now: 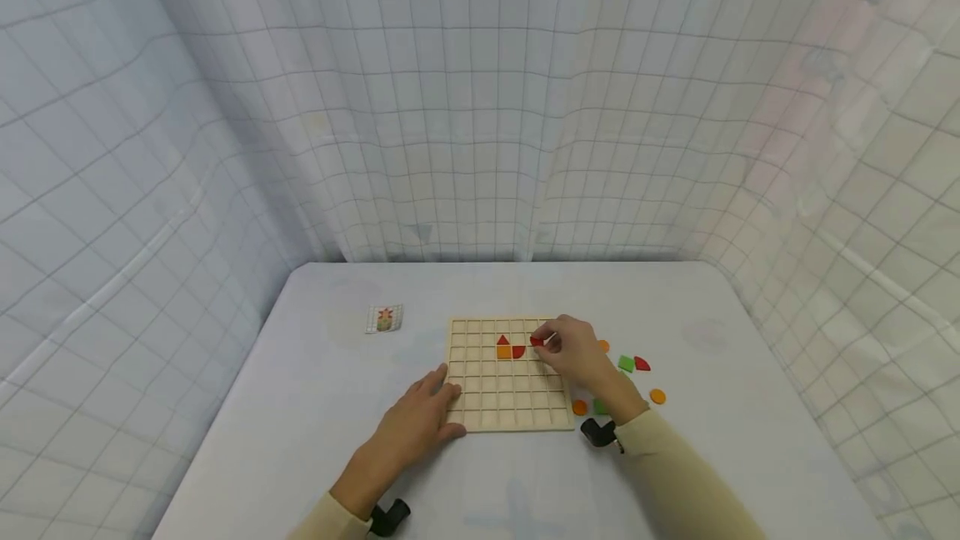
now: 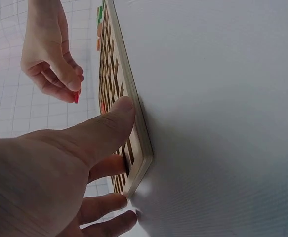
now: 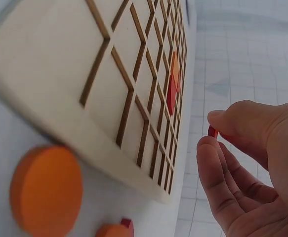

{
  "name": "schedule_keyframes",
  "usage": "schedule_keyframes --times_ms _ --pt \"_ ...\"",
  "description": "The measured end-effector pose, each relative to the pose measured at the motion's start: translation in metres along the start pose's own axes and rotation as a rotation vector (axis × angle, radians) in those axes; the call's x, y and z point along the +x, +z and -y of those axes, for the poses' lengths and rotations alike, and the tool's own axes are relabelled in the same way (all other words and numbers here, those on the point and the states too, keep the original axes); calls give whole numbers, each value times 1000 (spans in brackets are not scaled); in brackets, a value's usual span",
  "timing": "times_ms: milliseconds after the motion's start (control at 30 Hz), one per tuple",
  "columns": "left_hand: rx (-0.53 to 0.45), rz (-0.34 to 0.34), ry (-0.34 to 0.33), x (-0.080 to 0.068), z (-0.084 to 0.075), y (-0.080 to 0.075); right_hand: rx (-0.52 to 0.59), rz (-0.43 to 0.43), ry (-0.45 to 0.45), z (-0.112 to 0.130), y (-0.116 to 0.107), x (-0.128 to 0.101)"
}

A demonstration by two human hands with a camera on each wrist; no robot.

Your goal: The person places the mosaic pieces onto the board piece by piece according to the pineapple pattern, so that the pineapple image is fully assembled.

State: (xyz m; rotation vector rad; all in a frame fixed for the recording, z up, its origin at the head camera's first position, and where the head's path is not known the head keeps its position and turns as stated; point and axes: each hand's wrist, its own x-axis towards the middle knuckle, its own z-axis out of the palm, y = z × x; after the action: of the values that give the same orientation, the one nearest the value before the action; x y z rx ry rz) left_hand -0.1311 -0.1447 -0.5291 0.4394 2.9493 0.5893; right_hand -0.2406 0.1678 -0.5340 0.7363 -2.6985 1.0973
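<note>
A wooden grid board lies flat on the table. My left hand rests at its near left corner, fingers extended along the left side. In the left wrist view the left thumb lies on the board's rim. My right hand pinches a small red piece between thumb and fingertips, raised over the board's far right part. Set in the grid are a red triangle, an orange square below it and a red quarter-circle beside the square.
Loose pieces lie right of the board: orange discs, green squares and a red quarter-circle, some partly hidden by the right arm. A small card with a coloured pattern lies at the back left. White gridded curtains surround the table.
</note>
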Motion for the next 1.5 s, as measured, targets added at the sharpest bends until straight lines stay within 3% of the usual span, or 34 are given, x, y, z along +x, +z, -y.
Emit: schedule_keyframes --times_ms 333,600,833,1067,1500 --pt "10 -14 15 0 -1 -3 28 93 -60 17 34 19" --pt "9 -41 52 0 -2 -2 84 98 -130 16 54 28" --pt "2 -43 51 0 -1 -1 29 162 -30 27 57 33" --pt "-11 -29 44 0 -1 0 -36 190 -26 30 61 38" --pt "-4 -30 47 0 0 2 -36 159 -4 23 67 43"
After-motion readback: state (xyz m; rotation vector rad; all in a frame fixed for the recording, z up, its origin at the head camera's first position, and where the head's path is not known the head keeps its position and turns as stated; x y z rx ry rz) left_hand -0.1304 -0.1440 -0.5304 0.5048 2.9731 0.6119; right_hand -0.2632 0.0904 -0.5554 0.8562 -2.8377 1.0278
